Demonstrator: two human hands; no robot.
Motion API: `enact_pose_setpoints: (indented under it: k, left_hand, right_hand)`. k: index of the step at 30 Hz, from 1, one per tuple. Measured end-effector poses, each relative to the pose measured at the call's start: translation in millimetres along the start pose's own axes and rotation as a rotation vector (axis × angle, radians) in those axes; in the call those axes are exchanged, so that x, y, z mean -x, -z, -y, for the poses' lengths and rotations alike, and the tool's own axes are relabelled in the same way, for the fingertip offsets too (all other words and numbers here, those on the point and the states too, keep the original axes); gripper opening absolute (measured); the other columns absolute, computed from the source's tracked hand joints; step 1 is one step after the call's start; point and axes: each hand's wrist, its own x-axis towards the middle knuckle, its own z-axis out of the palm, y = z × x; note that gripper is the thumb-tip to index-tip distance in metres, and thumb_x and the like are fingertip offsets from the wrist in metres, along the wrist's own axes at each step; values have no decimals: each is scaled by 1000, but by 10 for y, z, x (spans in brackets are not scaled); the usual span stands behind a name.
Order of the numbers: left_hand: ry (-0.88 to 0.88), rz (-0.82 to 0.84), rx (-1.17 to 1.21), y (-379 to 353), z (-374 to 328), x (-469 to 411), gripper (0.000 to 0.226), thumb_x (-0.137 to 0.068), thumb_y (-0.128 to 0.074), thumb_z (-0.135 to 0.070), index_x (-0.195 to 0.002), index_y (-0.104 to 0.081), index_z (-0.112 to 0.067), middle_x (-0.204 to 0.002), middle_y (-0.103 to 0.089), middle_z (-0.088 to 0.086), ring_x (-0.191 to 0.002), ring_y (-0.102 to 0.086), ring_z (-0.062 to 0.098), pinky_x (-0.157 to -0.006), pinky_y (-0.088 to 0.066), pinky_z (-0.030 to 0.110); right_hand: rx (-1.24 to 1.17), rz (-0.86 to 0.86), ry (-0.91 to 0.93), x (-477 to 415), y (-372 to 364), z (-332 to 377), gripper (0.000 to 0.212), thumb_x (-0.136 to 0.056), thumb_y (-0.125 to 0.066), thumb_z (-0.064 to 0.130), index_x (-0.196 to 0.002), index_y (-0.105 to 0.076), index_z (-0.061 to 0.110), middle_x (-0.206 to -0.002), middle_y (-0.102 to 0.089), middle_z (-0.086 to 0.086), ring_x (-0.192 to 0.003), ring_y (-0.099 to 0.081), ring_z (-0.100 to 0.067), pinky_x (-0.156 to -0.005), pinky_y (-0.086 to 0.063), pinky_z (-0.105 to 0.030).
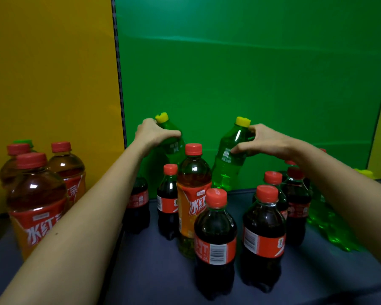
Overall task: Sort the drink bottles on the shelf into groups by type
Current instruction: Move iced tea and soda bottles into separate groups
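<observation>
Left green yellow-capped plastic bottle (174,149) is gripped by left hand (155,135) fingers, right green bottle (227,172) by right hand (267,142), near the dark blue shelf's (154,271) back edge.

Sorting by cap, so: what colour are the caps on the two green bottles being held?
Yellow on both: left bottle's cap, right bottle's cap. Best in head view.

Left hand (154,134), right hand (267,143): green bottles (228,166)

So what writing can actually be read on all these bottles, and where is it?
"冰红": label of front-left tea bottle, rest hidden.
"冰红": label of middle tea bottle.
Cola bottles: labels and barcodes too blurred.
Left green bottle, right green bottle: print too small.
</observation>
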Motion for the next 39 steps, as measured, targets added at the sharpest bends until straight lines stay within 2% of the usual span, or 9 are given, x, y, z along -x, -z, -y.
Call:
enact_pose_setpoints:
  k: [4, 7, 10, 15, 22, 26, 31, 36, 39]
  left_hand:
    - [-44, -119, 296, 141, -119, 115, 68, -59, -81, -30, -117, -50, -11, -109, -61, 8, -101, -62, 25, -91, -51, 43]
    - [-125, -164, 461, 224, -231, 240, 62, -71, -77, -16, -125, -47, -6, -98, -57, 1, -87, -62, 16, -82, -54, 35]
    - [-205, -189, 565, 362, -360, 359, 49, -75, -74, -12, -117, -48, -13, -92, -57, -7, -74, -57, 2, -67, -53, 22]
    - [-333, -117, 582, 597, -627, 577, 28, -75, -72, -14, -97, -55, -20, -85, -62, -11, -61, -62, -8, -62, -56, 20]
    - [-437, 41, 532, 557, -1043, 943, 24, -73, -74, -15, -87, -58, -26, -90, -64, -10, -79, -65, 2, -80, -55, 32]
    - [-461, 86, 544, 367, -1273, 1147, 32, -59, -77, -25, -86, -62, -25, -89, -67, -8, -80, -67, 5, -75, -57, 29]
    - [-480, 139, 505, -68, -1644, 1489, 48, -61, -79, -24, -105, -62, -17, -101, -67, -2, -83, -67, 6, -71, -55, 29]
    - [-445, 180, 510, -616, -1928, 1900, 46, -43, -81, -30, -85, -63, -24, -86, -68, -2, -77, -65, 10, -85, -52, 42]
    - [-420, 188, 489, -960, -1989, 2073, 36, -51, -81, -25, -80, -61, -27, -85, -66, 5, -75, -62, 12, -80, -54, 36]
  right_hand:
    - [-66, -144, 14, 32, 15, 51, 13, -80, -67, 15, -88, -65, 25, -91, -67, 7, -79, -61, -4, -64, -49, -13]
    - [-126, -274, 29, 58, 14, 98, 13, -78, -69, 21, -89, -64, 25, -95, -67, 5, -85, -63, -9, -71, -54, -18]
    - [-155, -401, 73, 120, 24, 201, 16, -79, -68, 21, -94, -63, 24, -97, -67, 5, -92, -64, -13, -81, -54, -29]
    - [-186, -567, 168, 331, 90, 426, 20, -83, -64, 20, -102, -58, 20, -93, -63, 8, -85, -61, -5, -68, -52, -18]
    - [-180, -645, 171, 841, 258, 562, 10, -84, -61, 24, -93, -58, 25, -97, -63, 2, -87, -62, -6, -67, -53, -19]
    - [-127, -655, 162, 1217, 458, 513, 5, -85, -60, 24, -88, -57, 28, -92, -62, 6, -81, -61, -1, -61, -51, -15]
    - [-56, -652, 117, 1734, 849, 330, 5, -85, -61, 25, -88, -58, 29, -93, -62, 7, -88, -60, -7, -74, -52, -27]
    - [-9, -631, 56, 2171, 1189, 39, 23, -75, -65, 36, -95, -59, 27, -97, -63, 6, -99, -61, -19, -87, -51, -39]
    - [24, -592, 19, 2368, 1304, -175, 17, -81, -66, 28, -96, -58, 25, -97, -63, 5, -99, -61, -20, -89, -51, -39]
